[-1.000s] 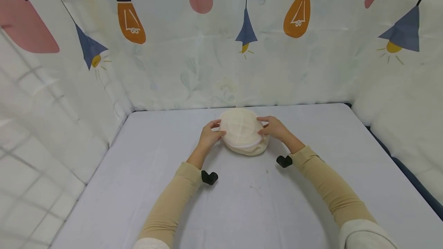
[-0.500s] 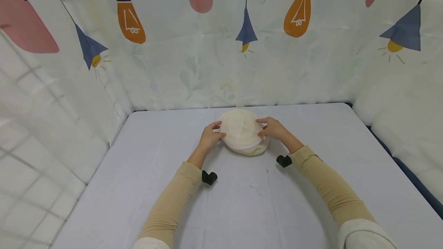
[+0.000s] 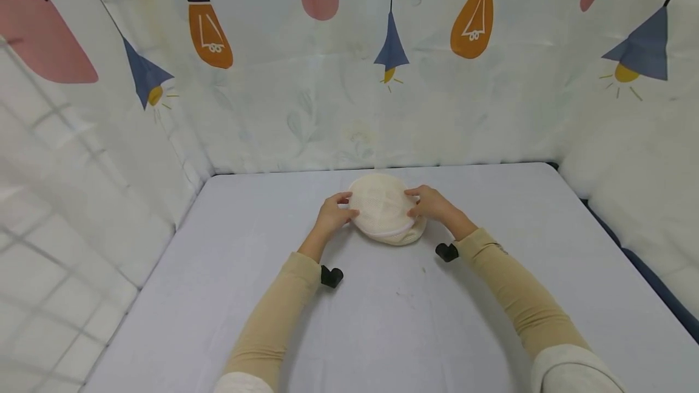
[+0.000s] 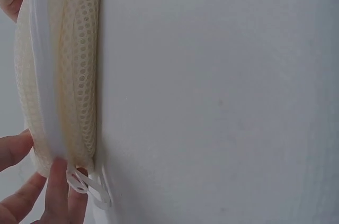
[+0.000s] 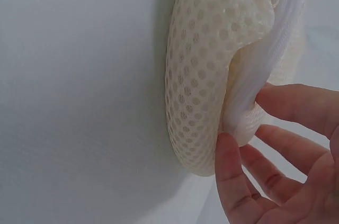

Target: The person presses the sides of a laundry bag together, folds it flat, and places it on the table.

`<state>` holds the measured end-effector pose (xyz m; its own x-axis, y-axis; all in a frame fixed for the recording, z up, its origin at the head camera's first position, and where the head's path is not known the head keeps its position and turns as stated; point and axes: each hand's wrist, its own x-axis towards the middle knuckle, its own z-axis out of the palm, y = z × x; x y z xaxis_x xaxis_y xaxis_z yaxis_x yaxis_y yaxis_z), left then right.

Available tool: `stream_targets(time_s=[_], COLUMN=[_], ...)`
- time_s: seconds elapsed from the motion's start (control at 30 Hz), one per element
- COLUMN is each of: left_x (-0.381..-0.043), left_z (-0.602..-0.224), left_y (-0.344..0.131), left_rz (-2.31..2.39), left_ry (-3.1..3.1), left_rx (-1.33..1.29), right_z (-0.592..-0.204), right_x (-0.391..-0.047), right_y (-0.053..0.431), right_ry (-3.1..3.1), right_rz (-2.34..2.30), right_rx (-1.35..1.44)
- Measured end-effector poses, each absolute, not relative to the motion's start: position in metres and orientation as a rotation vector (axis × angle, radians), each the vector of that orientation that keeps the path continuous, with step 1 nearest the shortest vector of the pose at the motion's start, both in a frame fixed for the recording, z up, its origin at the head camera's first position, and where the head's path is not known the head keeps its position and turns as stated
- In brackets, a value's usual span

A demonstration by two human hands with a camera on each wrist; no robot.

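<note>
A cream, rounded mesh laundry bag (image 3: 380, 202) lies near the far edge of the table, between my two hands. A white zipper strip (image 4: 46, 75) runs along its near side, with a white loop pull (image 4: 95, 192) at the left end. My left hand (image 3: 332, 214) pinches the bag's left edge, thumb toward the near side. On the opposite side my right hand (image 3: 434, 204) holds the rim between thumb and fingers. In the right wrist view, the lower honeycomb mesh (image 5: 193, 83) bulges out below the zipper and is folded near the top.
A white-covered table (image 3: 382, 320) stretches toward me, with faint marks on it. Behind it hangs a white curtain (image 3: 327, 108) printed with lamps and bulbs. Black heart-shaped pieces (image 3: 331, 276) sit at both sleeve cuffs.
The bag's upper layer has settled slightly lower and nearer, so less of the lower layer shows at the front. Both hands keep their hold, almost still.
</note>
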<state>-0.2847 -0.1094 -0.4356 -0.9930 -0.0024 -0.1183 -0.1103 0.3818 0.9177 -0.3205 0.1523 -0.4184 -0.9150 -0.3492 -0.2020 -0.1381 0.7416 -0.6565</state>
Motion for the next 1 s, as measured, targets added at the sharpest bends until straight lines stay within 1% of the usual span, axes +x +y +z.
stream_targets(time_s=[0.47,1.0], left_x=[-0.291,-0.298], left_z=[-0.429,-0.427], left_y=[-0.111,-0.105], left_rz=[1.387,1.222], left_ry=[2.685,2.693], left_rx=[-0.001,-0.074], right_z=[-0.422,-0.422], right_x=[-0.321,-0.323], right_y=[0.148,0.147], right_ry=[2.663,2.616], right_rz=[-0.894,-0.902], right_rx=[-0.373,-0.347])
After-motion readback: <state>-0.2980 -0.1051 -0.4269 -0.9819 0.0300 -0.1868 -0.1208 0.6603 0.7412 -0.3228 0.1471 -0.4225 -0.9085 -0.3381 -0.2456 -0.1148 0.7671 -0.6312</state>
